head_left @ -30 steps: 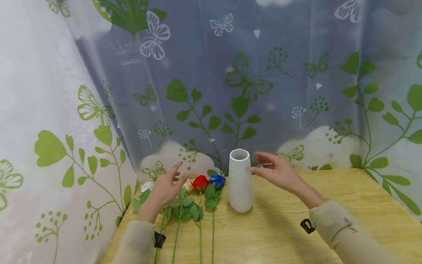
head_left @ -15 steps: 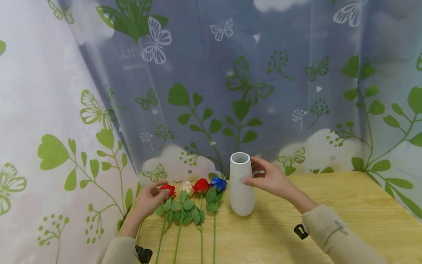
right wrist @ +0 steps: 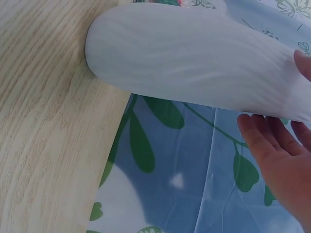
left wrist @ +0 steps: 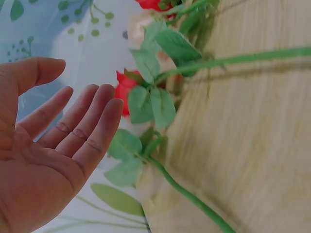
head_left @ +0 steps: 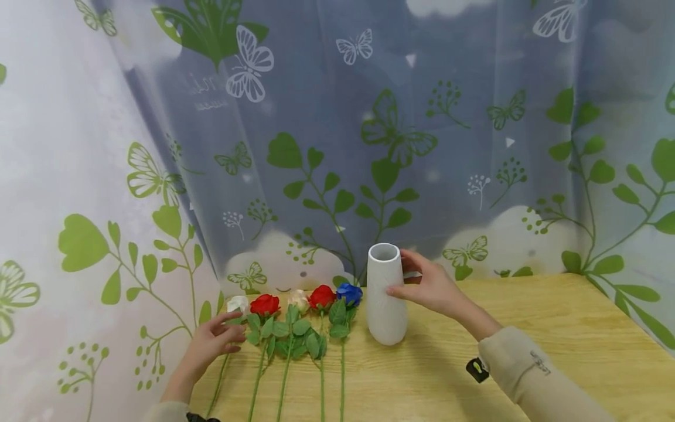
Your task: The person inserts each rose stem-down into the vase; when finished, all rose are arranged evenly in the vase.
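Observation:
A tall white vase [head_left: 387, 299] stands upright on the table. My right hand [head_left: 433, 286] holds its upper part from the right, thumb across the front and fingers at the back. In the right wrist view, the hand [right wrist: 282, 150] has its fingertips along the vase's side [right wrist: 184, 58]. My left hand [head_left: 210, 343] is at the leftmost flower, a white rose [head_left: 238, 304], partly covering its leaves. The left wrist view shows its fingers [left wrist: 104, 126] extended with nothing between them, near green leaves [left wrist: 124, 145]. Beside the white rose lies a red rose [head_left: 265, 305].
A cream rose [head_left: 299, 300], another red rose [head_left: 321, 298] and a blue rose [head_left: 349, 294] lie in a row left of the vase, stems toward me. The wooden table [head_left: 532, 328] ends at a patterned curtain [head_left: 464, 146] behind and on the left.
My left hand has moved left and down, across the first red rose to the white one. My right hand has come in from the right and now holds the vase.

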A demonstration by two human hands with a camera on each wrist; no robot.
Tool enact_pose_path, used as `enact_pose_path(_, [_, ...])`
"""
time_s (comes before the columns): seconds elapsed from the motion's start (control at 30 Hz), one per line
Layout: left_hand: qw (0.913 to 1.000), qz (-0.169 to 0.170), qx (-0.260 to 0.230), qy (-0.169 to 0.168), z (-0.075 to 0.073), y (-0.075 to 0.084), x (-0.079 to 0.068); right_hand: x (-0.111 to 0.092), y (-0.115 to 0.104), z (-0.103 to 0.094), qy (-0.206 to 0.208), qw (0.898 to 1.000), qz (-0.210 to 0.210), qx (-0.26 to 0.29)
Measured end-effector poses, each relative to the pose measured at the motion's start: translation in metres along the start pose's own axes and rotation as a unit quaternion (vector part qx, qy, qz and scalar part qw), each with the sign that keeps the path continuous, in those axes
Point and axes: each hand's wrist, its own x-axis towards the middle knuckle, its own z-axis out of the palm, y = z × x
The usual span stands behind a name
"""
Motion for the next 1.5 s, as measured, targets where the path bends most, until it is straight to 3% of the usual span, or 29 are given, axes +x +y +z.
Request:
enact_pose_path(0.3, [0.9992, -0.023, -0.008, 0.032, -0.017, -0.028, -0.008, -0.001, 0.003, 0.0, -0.006, 1.0, 0.0, 0.005])
enact_pose_path(0.53, [0.9982, -0.045, 0.007, 0.039, -0.026, -0.046, -0.013, 0.0, 0.004, 0.001, -0.008, 1.0, -0.002, 0.007])
enact_pose_path(0.83, [0.9958, -0.066, 0.017, 0.061, -0.028, -0.062, -0.018, 0.0, 0.006, 0.001, -0.014, 1.0, -0.002, 0.017])
enact_pose_path(1.23, [0.9946, -0.056, 0.049, 0.073, -0.027, -0.073, -0.016, 0.0, 0.006, 0.001, -0.013, 1.0, -0.007, 0.021])
enact_pose_path(1.5, [0.9904, -0.043, 0.106, 0.077, -0.023, -0.081, -0.016, 0.0, 0.006, 0.001, -0.012, 1.0, -0.014, 0.019])
